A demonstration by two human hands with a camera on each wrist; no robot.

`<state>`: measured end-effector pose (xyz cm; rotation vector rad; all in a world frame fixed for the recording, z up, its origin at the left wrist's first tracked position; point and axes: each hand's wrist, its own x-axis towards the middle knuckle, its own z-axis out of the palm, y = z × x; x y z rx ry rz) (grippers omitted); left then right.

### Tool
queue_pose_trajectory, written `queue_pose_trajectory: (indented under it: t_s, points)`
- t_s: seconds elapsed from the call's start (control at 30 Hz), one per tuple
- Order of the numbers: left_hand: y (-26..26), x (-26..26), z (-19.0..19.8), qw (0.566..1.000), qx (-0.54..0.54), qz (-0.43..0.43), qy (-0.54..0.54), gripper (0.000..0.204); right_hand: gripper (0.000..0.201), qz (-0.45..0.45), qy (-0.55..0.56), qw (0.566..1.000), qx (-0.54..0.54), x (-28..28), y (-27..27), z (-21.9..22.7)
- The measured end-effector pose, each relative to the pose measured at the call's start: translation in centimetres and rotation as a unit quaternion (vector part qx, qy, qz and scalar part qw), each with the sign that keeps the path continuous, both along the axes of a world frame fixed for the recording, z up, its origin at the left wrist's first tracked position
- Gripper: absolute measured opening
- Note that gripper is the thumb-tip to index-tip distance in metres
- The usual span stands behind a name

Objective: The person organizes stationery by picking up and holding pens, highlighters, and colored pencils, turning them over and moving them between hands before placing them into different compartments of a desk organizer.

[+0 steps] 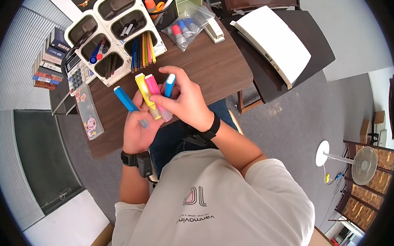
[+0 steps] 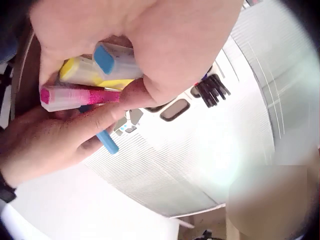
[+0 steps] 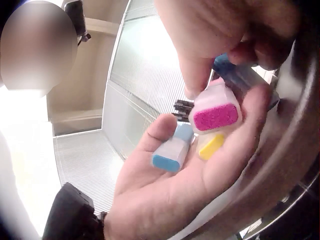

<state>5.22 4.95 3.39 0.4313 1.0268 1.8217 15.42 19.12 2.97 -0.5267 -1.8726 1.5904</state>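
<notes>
In the head view my left hand [image 1: 138, 132] is palm up low over the table's near edge. It holds a blue highlighter [image 1: 124, 99] by the thumb and a yellow highlighter [image 1: 143, 88] against the fingers. My right hand [image 1: 188, 99] reaches in from the other side, its thumb on a pink highlighter [image 1: 151, 84] that lies right beside the yellow one. A second blue marker [image 1: 170, 81] is tucked in the right hand's curled fingers. The right wrist view shows the ends of the pink highlighter [image 3: 216, 116], yellow highlighter [image 3: 211, 146] and first blue highlighter [image 3: 166, 162] over the left palm.
Ahead stands a white organizer [image 1: 121, 69] with pens and colored pencils [image 1: 143, 53]. Right of it are a clear bag [image 1: 184, 29] of bottles, a black pen basket [image 1: 164, 16] and a stapler [image 1: 214, 31]. A clear pencil case [image 1: 89, 112] and a calculator [image 1: 77, 76] lie left.
</notes>
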Motion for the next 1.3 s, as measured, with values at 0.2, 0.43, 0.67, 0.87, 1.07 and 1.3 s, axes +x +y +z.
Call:
queue_pose_trajectory:
  t_s: [0.2,0.43,0.67,0.87,1.07,1.3]
  points:
    - [-1.2,-1.6,-2.7,0.978,0.107,0.008,-0.181,0.083,0.048,0.078,0.092,0.989,-0.088,0.2,0.8,-1.8]
    - [-1.8,-1.3,-1.7,0.981,0.114,-0.015,-0.159,0.083,0.052,0.103,0.176,0.956,-0.210,1.1,1.1,-1.3]
    - [0.1,2.8,0.5,0.926,-0.160,0.142,0.311,0.075,0.041,0.088,0.112,0.987,-0.072,2.0,-1.9,0.7]
    - [1.3,4.2,0.1,0.837,-0.165,0.194,0.484,0.077,0.042,0.017,0.032,0.999,-0.025,1.2,-1.4,1.7]
    - [0.1,2.6,-0.6,0.972,-0.087,0.118,0.181,0.064,0.039,0.112,0.076,0.966,-0.220,0.8,0.2,-0.3]
    - [1.3,3.3,0.1,0.993,-0.024,0.115,-0.006,0.049,0.045,0.058,0.060,0.993,-0.086,1.1,-0.5,0.0]
